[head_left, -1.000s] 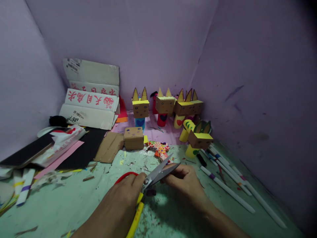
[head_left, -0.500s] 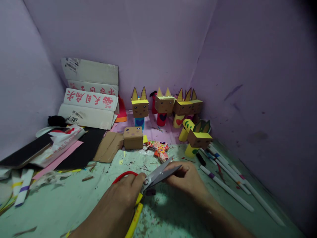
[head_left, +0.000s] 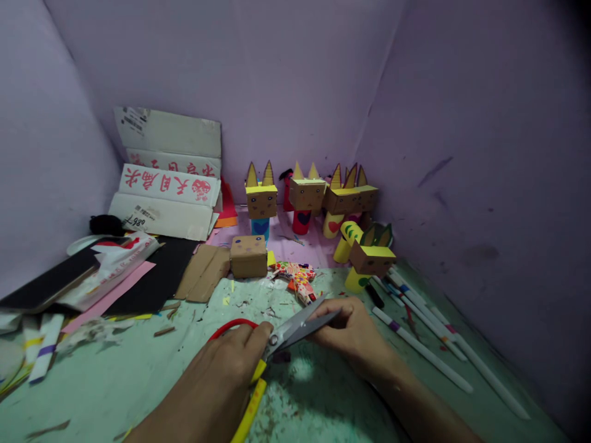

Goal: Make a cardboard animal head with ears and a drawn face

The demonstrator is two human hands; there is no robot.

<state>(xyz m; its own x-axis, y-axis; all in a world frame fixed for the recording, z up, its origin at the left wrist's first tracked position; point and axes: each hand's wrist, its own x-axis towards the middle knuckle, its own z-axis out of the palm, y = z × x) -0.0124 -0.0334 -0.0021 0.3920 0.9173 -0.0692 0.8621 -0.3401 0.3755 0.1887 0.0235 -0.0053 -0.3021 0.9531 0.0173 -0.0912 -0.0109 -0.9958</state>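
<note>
My left hand (head_left: 235, 357) grips scissors (head_left: 289, 332) by the red and yellow handles, blades parted and pointing up to the right. My right hand (head_left: 346, 332) is at the blade tips, fingers pinched together; what they hold, if anything, is hidden. The lower blade's tip overlaps the fingers. Just beyond the blades lies a flower-patterned piece (head_left: 298, 280). Behind it sits a small cardboard box (head_left: 248, 257) with dark spots drawn on it. A small dark scrap (head_left: 281, 357) lies on the table beneath the scissors.
Several cardboard-headed figures with pointed ears stand at the back, one in blue (head_left: 261, 206), another (head_left: 372, 264) nearer right. White sticks (head_left: 422, 351) lie along the right wall. Left are folded cartons (head_left: 166, 191), black sheets (head_left: 148, 283) and brown cardboard (head_left: 203, 274). Scraps litter the green table (head_left: 152, 375).
The scissor blades have drawn closer together. My right hand has shifted slightly right and its fingers have turned a little; my left hand stays almost in place.
</note>
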